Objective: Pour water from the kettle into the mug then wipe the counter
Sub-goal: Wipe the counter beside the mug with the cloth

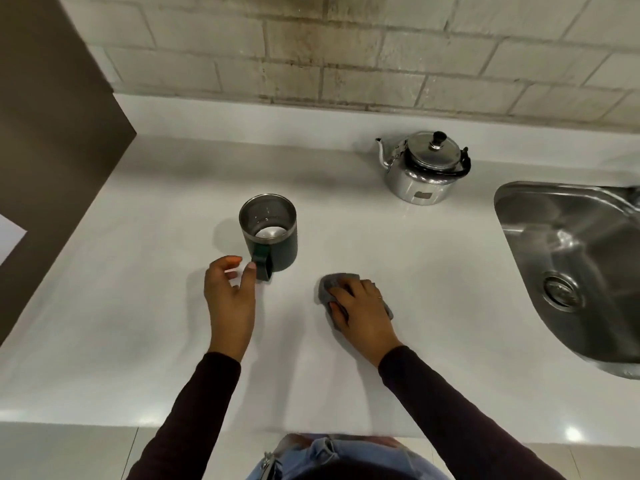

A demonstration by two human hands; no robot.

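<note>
Head view: wiping underway, pouring apparently done. Right hand [360, 306] pressing cloth [323, 287] flat right of mug [269, 230]; left hand [230, 289] loosely spread, touching its handle; kettle [424, 168] parked beyond, right.

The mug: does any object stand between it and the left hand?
Nothing visible does. The left hand is open beside the mug, its fingers right at the handle. The cloth under the right hand lies apart, to the right.
</note>
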